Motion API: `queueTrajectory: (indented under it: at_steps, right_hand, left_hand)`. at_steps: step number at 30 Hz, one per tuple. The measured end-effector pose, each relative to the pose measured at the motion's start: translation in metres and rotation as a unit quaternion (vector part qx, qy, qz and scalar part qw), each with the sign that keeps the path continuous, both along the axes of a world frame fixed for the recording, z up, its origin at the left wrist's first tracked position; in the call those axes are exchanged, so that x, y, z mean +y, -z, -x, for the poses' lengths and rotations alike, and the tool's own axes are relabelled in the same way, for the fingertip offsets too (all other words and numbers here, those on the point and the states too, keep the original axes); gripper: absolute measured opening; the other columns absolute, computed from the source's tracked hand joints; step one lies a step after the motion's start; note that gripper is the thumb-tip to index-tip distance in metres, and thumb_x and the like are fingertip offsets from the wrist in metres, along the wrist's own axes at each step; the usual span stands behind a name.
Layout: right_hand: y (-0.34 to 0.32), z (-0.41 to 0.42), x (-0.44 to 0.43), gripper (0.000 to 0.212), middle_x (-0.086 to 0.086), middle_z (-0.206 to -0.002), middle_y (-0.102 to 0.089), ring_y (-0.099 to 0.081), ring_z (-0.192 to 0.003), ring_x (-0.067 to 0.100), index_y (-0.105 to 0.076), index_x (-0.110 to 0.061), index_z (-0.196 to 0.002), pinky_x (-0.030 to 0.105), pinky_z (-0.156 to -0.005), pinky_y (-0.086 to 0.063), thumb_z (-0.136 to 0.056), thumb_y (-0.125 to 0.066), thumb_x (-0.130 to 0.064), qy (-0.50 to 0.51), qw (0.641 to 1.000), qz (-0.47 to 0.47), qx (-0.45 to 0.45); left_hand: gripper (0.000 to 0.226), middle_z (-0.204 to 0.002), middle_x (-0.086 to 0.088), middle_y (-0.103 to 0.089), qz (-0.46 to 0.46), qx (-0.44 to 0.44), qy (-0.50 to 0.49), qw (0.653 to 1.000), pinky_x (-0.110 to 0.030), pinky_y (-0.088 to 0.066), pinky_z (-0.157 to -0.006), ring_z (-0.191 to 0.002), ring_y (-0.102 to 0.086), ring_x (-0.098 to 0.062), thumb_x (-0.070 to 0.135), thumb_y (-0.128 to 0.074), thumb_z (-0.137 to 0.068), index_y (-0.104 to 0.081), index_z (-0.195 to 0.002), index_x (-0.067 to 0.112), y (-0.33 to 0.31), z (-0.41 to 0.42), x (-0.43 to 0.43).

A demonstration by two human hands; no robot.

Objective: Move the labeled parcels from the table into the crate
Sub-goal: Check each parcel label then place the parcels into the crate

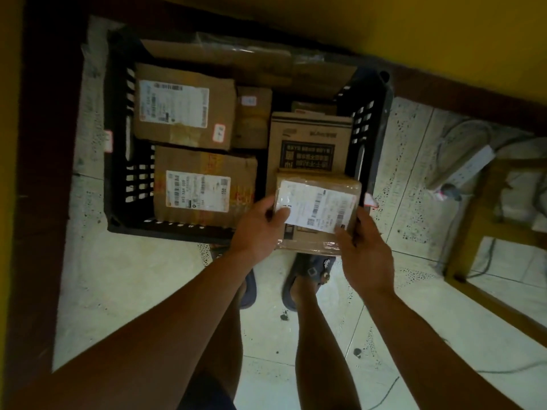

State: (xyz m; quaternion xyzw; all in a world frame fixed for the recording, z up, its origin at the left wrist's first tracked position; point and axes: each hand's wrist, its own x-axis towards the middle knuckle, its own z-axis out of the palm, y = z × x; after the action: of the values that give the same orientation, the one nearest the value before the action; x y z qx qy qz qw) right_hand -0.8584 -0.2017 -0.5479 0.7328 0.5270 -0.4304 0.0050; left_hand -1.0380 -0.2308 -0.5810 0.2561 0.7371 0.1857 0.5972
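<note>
- Both hands clamp one parcel (318,208): left hand (260,226) on its left edge, right hand (367,253) on the near right corner.
- Parcel hangs over the crate (118,173) near rim, right side, label up.
- Lower it flat onto the printed box (310,143); the gap beside it looks too narrow, though depth is hard to read.
- Keep fingers off the rim when letting go.

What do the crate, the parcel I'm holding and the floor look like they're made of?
Crate: probably moulded plastic, matte black, judging by the rows of vent slots in its walls. Parcel held in the left hand and right hand: brown cardboard with a white paper label, and glossy wrinkles suggest clear tape or film over it. Floor: pale speckled tiles with grout lines, likely ceramic or terrazzo.
</note>
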Motion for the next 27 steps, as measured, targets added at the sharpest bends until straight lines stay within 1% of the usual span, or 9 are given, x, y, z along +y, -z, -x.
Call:
queueTrajectory:
  at_steps: [3, 5, 11, 14, 16, 18, 21, 25, 27]
  right_hand:
    - [0.006, 0.003, 0.000, 0.047, -0.002, -0.120, -0.067, -0.066, -0.093, 0.020, -0.039, -0.031, -0.143, 0.029, -0.076, -0.050, -0.097, -0.052, -0.030, -0.032, 0.998, 0.018, -0.045]
    - [0.006, 0.005, 0.003, 0.048, 0.000, -0.123, -0.066, -0.066, -0.102, 0.026, -0.039, -0.030, -0.143, 0.035, -0.083, -0.053, -0.097, -0.053, -0.028, -0.026, 0.998, 0.026, -0.052]
    - [0.004, 0.002, 0.007, 0.043, -0.001, -0.124, -0.066, -0.066, -0.104, 0.027, -0.042, -0.031, -0.139, 0.033, -0.080, -0.053, -0.097, -0.052, -0.030, -0.027, 0.997, 0.041, -0.063]
    - [0.007, 0.004, 0.009, 0.043, 0.000, -0.125, -0.065, -0.065, -0.107, 0.027, -0.042, -0.030, -0.140, 0.032, -0.080, -0.052, -0.098, -0.052, -0.029, -0.033, 0.996, 0.052, -0.066]
    - [0.002, 0.002, 0.012, 0.044, 0.000, -0.126, -0.064, -0.063, -0.109, 0.027, -0.042, -0.029, -0.141, 0.033, -0.080, -0.051, -0.098, -0.052, -0.030, -0.044, 0.994, 0.075, -0.059]
    - [-0.005, 0.000, 0.016, 0.043, -0.002, -0.129, -0.063, -0.062, -0.112, 0.026, -0.043, -0.028, -0.139, 0.033, -0.081, -0.049, -0.097, -0.053, -0.031, -0.043, 0.993, 0.096, -0.047]
    - [-0.024, -0.005, 0.025, 0.037, -0.004, -0.126, -0.065, -0.063, -0.110, 0.024, -0.049, -0.029, -0.131, 0.030, -0.078, -0.044, -0.096, -0.053, -0.038, -0.007, 0.995, 0.092, -0.027]
    - [-0.070, -0.016, 0.031, 0.034, -0.004, -0.118, -0.066, -0.062, -0.099, 0.020, -0.055, -0.029, -0.126, 0.035, -0.083, -0.050, -0.094, -0.055, -0.040, 0.048, 0.995, 0.083, 0.017]
    - [-0.098, -0.023, 0.033, 0.025, -0.006, -0.111, -0.065, -0.060, -0.085, 0.010, -0.057, -0.034, -0.117, 0.027, -0.073, -0.049, -0.093, -0.057, -0.035, 0.073, 0.993, 0.082, 0.041]
  left_hand:
    - [0.035, -0.139, 0.000, -0.058, 0.001, 0.027, 0.026, 0.999, -0.010, -0.048, -0.075, -0.126, -0.056, -0.023, 0.032, -0.046, -0.102, -0.049, -0.137, 0.028, 0.002, 0.000, 0.004]
    - [0.034, -0.141, -0.001, -0.057, 0.007, 0.030, 0.033, 0.999, -0.005, -0.048, -0.065, -0.128, -0.055, -0.024, 0.031, -0.046, -0.102, -0.049, -0.136, 0.027, 0.001, 0.000, 0.007]
    - [0.032, -0.140, -0.002, -0.057, 0.012, 0.040, 0.022, 0.999, 0.002, -0.045, -0.056, -0.127, -0.055, -0.027, 0.028, -0.047, -0.102, -0.052, -0.133, 0.025, 0.003, -0.005, 0.008]
    - [0.033, -0.143, -0.002, -0.054, 0.025, 0.052, 0.028, 0.998, -0.001, -0.046, -0.053, -0.128, -0.054, -0.027, 0.030, -0.045, -0.103, -0.050, -0.134, 0.024, 0.009, -0.009, 0.006]
    - [0.034, -0.145, -0.002, -0.053, 0.035, 0.036, 0.030, 0.998, -0.006, -0.048, -0.056, -0.130, -0.053, -0.027, 0.030, -0.045, -0.103, -0.047, -0.137, 0.026, 0.004, -0.008, 0.007]
    - [0.038, -0.144, 0.001, -0.053, 0.050, 0.022, 0.023, 0.998, -0.012, -0.045, -0.069, -0.131, -0.052, -0.025, 0.030, -0.049, -0.101, -0.044, -0.139, 0.029, -0.005, -0.008, 0.009]
    - [0.041, -0.142, 0.001, -0.056, 0.070, 0.046, -0.025, 0.996, -0.018, -0.049, -0.076, -0.129, -0.054, -0.025, 0.033, -0.053, -0.099, -0.044, -0.139, 0.028, -0.028, -0.008, 0.013]
    - [0.024, -0.123, 0.001, -0.066, 0.029, 0.080, -0.109, 0.990, -0.009, -0.048, -0.054, -0.107, -0.066, -0.020, 0.030, -0.049, -0.101, -0.059, -0.122, 0.025, -0.078, -0.013, 0.018]
    - [0.018, -0.109, 0.008, -0.068, 0.010, 0.053, -0.143, 0.988, -0.009, -0.046, -0.055, -0.089, -0.067, -0.008, 0.029, -0.050, -0.099, -0.063, -0.112, 0.032, -0.113, -0.020, 0.023]
